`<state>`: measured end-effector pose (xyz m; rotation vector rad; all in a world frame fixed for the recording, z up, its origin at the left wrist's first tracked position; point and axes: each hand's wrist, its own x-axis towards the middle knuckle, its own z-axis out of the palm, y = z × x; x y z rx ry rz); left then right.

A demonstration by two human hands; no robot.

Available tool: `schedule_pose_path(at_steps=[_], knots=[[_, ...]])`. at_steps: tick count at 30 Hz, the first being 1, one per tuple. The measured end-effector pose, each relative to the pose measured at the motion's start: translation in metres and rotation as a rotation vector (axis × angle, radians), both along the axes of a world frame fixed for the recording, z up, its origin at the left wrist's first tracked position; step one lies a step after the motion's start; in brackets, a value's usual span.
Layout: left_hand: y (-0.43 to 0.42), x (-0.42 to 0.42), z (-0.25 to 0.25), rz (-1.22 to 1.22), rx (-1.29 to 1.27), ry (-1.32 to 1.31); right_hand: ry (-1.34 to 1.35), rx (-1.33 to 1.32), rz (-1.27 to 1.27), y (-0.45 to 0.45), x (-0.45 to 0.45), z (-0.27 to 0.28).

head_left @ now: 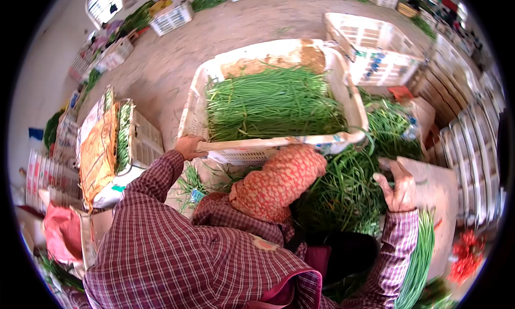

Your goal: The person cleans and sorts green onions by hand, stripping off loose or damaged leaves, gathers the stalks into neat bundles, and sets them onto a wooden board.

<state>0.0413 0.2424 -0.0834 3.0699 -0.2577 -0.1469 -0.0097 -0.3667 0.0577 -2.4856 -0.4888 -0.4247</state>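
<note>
My left hand (189, 147) has its fingers curled over the near left corner of a white plastic crate (189, 113). Inside the crate, long thin green stalks (273, 102) lie side by side in a thick layer. My right hand (398, 192) is raised at the right with thumb and fingers apart, holding nothing. It is over the left edge of a flat board (437, 193). Below it, a bunch of green stalks (421, 260) lies along the board, partly behind my sleeve. Between my hands, a heap of loose green leaves (343, 191) spreads beside my patterned red trouser knee (284, 180).
A second white crate (370, 54) stands at the back right. Stacked crates (466, 153) line the right side, near a bundle of red strips (465, 258). At left is a crate of greens (142, 140) with an orange cloth (99, 148). Stray stalks litter the floor (161, 67).
</note>
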Motion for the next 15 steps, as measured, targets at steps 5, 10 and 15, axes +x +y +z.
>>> schedule_pose_path(at_steps=[5, 10, 15], knots=[[0.011, 0.007, -0.005, -0.157, -0.012, -0.033, -0.032, -0.078, 0.269, 0.094, 0.134, -0.009], [0.013, 0.006, -0.007, -0.209, -0.038, -0.081, 0.136, -0.193, 0.430, 0.220, 0.232, -0.052], [0.019, 0.009, -0.014, -0.245, -0.081, -0.114, 0.268, -0.368, 0.534, 0.301, 0.268, -0.107]])
